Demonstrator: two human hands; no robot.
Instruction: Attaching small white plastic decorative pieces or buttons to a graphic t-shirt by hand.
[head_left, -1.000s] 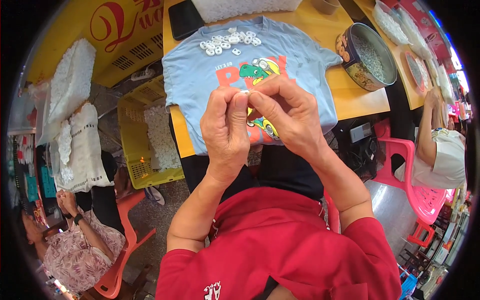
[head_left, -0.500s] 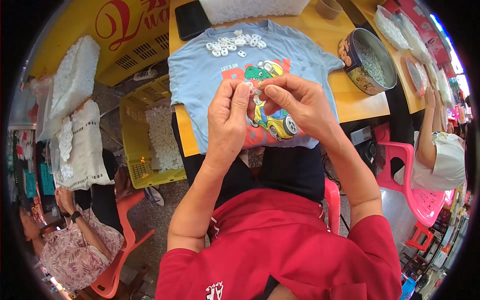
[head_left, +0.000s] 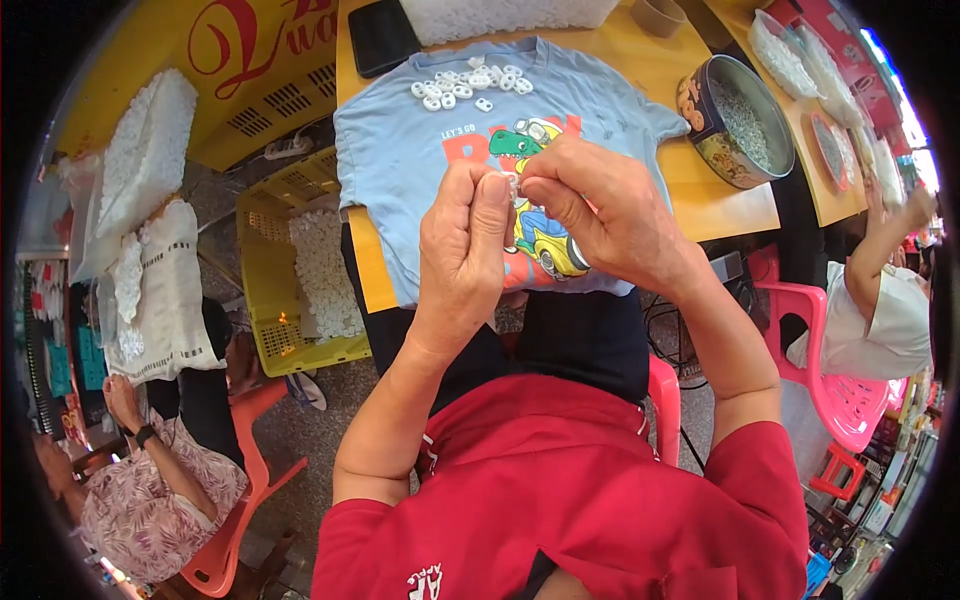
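both hands point(head_left: 540, 215) barely shifted, fingers point(head_left: 500, 190) pinching small white piece point(head_left: 512, 184), blue shirt point(head_left: 420, 140), tin point(head_left: 735, 120) nearby

Both hands meet over a light blue t-shirt point(head_left: 420, 150), left hand point(head_left: 463, 250) and right hand point(head_left: 600, 215) pinching a tiny white piece point(head_left: 511, 185) between fingertips. Beyond the hands sits a little pile of white rings point(head_left: 468, 85), and off to the right hand's side a round tin point(head_left: 738, 120).

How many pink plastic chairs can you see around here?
2: one pink chair at the right beside a seated person, another under the worker, mostly hidden. More may be out of sight.
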